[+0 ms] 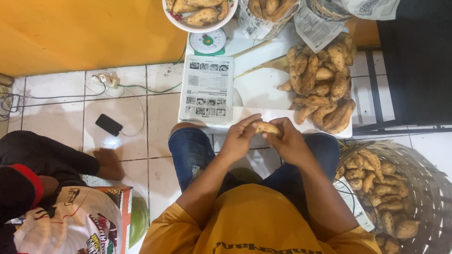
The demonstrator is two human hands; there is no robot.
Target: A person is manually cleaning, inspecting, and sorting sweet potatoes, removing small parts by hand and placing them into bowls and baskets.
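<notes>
Gripping one sweet potato (266,127) between both hands, left hand (239,137) and right hand (289,141) clasped round its ends, above knees at white table's near edge (254,114). Judged midway: pile (322,91) lies at 1 o'clock, bowl on scale (200,14) at 11 holds several, woven basket (423,188) at 4 well stocked. Newspaper (207,88) at 11. White tiled floor (56,108), orange wall; phone (108,124) at 9 beside another person's hand (109,162).

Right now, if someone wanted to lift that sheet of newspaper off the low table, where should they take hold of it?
Best at the near edge of the newspaper sheet, coming from the seated person's side: it lies flat, and that edge appears to reach the white table's front, so fingers could likely slip under it.
</notes>
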